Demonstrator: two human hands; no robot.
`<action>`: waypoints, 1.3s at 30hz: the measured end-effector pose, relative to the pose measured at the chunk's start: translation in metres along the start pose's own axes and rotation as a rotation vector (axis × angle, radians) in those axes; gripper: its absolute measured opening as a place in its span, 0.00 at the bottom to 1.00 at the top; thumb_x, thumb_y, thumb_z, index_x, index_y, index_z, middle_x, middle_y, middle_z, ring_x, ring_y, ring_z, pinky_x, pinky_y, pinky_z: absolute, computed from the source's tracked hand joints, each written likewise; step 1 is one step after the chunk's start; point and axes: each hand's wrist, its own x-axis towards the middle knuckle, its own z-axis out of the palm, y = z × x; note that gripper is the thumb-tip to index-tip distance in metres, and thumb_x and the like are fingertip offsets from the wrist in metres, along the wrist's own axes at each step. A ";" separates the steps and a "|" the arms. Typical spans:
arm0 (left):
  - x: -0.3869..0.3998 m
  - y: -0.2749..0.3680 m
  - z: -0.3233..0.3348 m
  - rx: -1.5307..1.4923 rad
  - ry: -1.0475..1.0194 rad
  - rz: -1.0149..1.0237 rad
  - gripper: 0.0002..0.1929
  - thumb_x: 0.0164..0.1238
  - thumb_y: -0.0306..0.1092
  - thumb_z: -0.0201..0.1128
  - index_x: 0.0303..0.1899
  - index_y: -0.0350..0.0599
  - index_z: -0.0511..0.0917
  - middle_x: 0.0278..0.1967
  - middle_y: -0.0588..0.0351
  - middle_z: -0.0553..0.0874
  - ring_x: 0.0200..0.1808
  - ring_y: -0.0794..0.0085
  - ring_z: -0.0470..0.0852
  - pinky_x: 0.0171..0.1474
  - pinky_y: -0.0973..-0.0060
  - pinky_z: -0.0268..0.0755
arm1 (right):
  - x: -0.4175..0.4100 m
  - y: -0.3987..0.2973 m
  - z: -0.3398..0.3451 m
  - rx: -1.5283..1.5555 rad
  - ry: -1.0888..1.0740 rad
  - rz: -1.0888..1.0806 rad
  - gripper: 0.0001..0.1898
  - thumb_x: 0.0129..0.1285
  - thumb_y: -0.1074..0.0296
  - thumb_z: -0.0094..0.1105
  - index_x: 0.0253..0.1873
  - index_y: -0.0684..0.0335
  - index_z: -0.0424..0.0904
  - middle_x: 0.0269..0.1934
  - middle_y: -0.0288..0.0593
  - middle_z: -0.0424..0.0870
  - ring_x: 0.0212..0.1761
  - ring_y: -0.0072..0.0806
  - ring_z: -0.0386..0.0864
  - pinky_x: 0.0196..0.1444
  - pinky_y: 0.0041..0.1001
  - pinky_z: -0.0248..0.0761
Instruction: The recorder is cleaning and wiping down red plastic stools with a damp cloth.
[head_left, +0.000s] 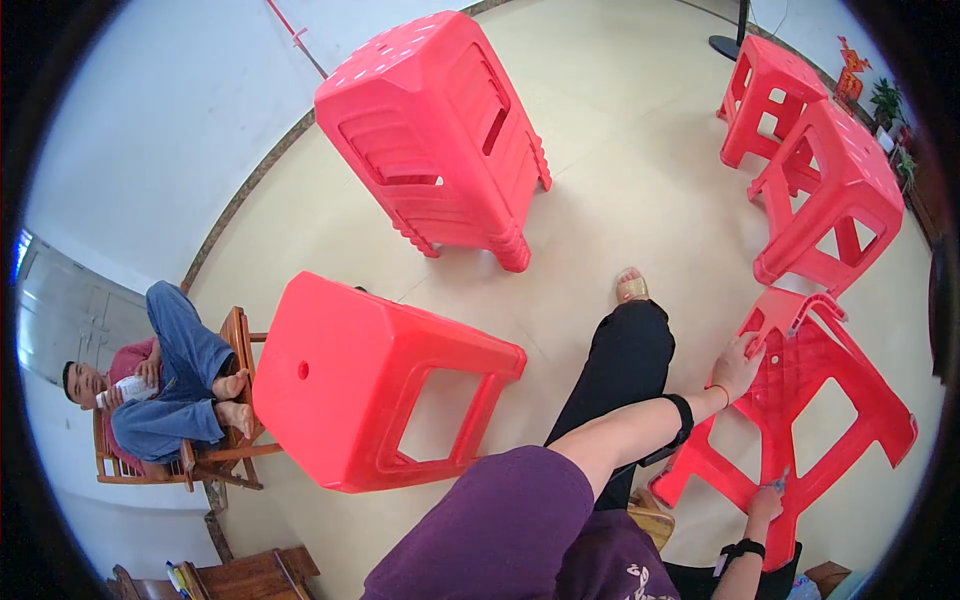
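A red plastic stool (814, 360) is tipped over in front of me at the right, its legs splayed towards several sides. My left hand (739, 367) grips it near one edge, fingers curled over the red plastic. Lower down, my right hand (765, 504) is closed around a small greyish-blue item (780, 480), too blurred to name, against a leg of the same stool. My left foot, in a gold sandal (631, 287), rests on the tiled floor.
A nested stack of red stools (427, 142) stands ahead. One red stool (330, 382) is at the left, and two more (832, 187) (776, 97) at the far right. A person (172, 382) sits on a wooden chair (236, 345). Wooden furniture (255, 574) is at the lower left.
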 end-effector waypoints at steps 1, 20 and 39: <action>0.000 -0.003 0.004 -0.001 -0.005 0.001 0.18 0.58 0.46 0.51 0.48 0.51 0.70 0.36 0.46 0.77 0.36 0.57 0.76 0.40 0.67 0.67 | 0.002 -0.001 0.006 0.000 -0.001 0.005 0.12 0.58 0.64 0.43 0.39 0.60 0.77 0.44 0.45 0.73 0.38 0.34 0.78 0.35 0.32 0.73; 0.003 -0.005 0.001 0.025 0.019 0.010 0.15 0.59 0.45 0.51 0.43 0.48 0.73 0.38 0.50 0.76 0.43 0.60 0.72 0.44 0.69 0.65 | -0.052 -0.128 -0.044 0.411 -0.161 -0.594 0.10 0.48 0.68 0.50 0.36 0.61 0.76 0.37 0.54 0.76 0.38 0.44 0.75 0.40 0.35 0.69; 0.002 0.006 0.003 -0.014 -0.009 0.000 0.16 0.58 0.46 0.52 0.43 0.49 0.74 0.31 0.46 0.77 0.35 0.58 0.76 0.39 0.66 0.67 | -0.027 -0.009 0.011 -0.019 0.027 -0.145 0.15 0.48 0.72 0.55 0.44 0.62 0.73 0.53 0.49 0.66 0.51 0.38 0.71 0.47 0.34 0.70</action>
